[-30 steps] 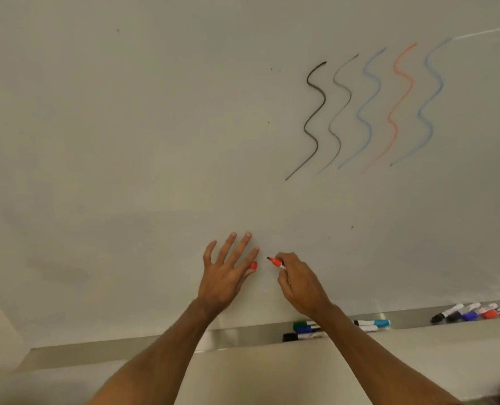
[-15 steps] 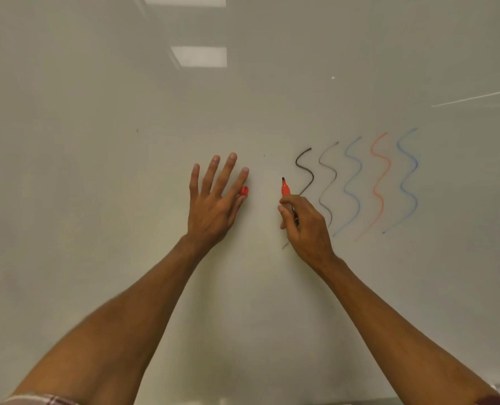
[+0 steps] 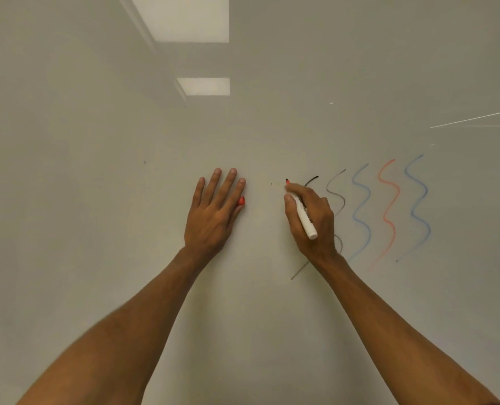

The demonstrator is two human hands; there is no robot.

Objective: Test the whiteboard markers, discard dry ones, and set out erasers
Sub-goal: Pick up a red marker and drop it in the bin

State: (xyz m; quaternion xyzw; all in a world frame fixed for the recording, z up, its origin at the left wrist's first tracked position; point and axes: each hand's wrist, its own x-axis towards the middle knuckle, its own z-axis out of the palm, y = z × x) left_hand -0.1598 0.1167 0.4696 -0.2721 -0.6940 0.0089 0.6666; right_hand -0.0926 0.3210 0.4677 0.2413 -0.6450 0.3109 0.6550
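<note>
Our right hand (image 3: 310, 220) covers part of the black squiggle (image 3: 312, 179) and the neck of the marker (image 3: 304, 220). Our left hand (image 3: 212, 217) hides most of the red cap (image 3: 241, 201). We lose both forearms (image 3: 389, 317) at the bottom edge.

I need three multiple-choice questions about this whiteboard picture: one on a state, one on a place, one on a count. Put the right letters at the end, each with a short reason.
1. The marker in the right hand is:
A. uncapped
B. capped
C. broken in two

2. Where is the red cap?
A. on the marker's tip
B. at the left hand, beside its forefinger
C. in the right hand

3. How many wavy lines are on the whiteboard?
A. three
B. eight
C. five

Answers:
1 A: its tip is bare.
2 B: the cap peeks out beside the forefinger of the flat left hand.
3 C: two dark, two blue and one red.
</note>
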